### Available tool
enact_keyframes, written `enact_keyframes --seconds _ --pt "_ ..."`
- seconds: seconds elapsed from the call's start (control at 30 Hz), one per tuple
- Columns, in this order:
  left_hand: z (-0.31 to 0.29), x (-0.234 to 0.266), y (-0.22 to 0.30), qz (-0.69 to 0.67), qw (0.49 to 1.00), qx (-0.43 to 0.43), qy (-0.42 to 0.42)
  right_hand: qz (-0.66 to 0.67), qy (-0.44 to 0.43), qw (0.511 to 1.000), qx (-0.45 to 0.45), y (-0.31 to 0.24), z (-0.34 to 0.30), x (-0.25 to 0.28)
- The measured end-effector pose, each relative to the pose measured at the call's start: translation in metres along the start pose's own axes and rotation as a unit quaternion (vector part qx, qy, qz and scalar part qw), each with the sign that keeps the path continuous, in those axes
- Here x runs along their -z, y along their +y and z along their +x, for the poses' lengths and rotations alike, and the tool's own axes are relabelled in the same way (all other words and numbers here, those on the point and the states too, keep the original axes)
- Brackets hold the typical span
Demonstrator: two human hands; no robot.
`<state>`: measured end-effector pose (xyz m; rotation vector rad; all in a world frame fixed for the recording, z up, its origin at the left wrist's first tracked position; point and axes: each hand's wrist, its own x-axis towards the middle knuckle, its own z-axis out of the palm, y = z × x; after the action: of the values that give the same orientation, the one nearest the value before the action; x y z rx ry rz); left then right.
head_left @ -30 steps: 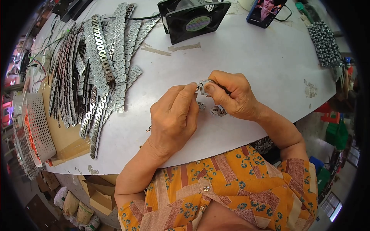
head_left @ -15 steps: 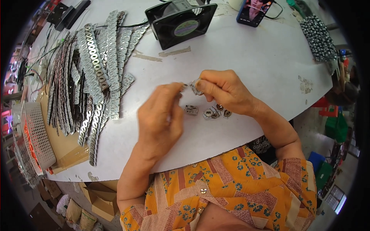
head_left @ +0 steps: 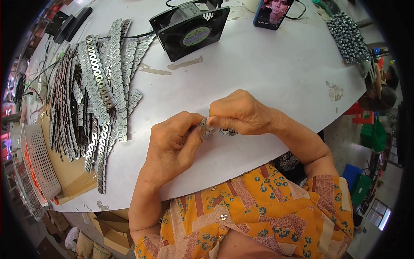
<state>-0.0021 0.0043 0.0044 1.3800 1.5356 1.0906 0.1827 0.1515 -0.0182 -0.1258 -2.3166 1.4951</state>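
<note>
Well, in front of the black fan, left hand and right hand pinch one small metal piece between them, its long axis hidden.

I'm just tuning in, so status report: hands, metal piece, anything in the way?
Left hand and right hand meeting, fingertips pinching metal piece. Piece mostly hidden. Loose parts by right hand; fan well clear.
</note>
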Motion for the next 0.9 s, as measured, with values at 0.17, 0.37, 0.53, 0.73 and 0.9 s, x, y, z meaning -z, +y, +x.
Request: enact_keyframes --seconds 0.17,0.37,0.53,0.73,0.9 --pt "0.001 -0.002 0.0 -0.088 0.995 0.038 -0.003 0.046 0.007 0.997 -0.057 -0.005 -0.003 0.002" --pt "0.0 -0.001 0.0 -0.022 0.999 -0.025 -0.018 0.068 -0.006 0.995 -0.07 -0.003 -0.005 0.004" --pt "0.002 0.002 0.001 0.078 0.997 -0.025 -0.005 0.036 -0.007 0.997 -0.073 -0.001 -0.005 0.004" --pt "0.001 0.0 0.008 -0.055 0.998 0.005 -0.02 -0.087 0.006 0.996 0.023 -0.006 -0.006 0.0" --pt "0.001 0.003 0.014 -0.251 0.961 0.111 -0.029 0.425 -0.032 0.839 -0.338 -0.024 0.001 0.013"
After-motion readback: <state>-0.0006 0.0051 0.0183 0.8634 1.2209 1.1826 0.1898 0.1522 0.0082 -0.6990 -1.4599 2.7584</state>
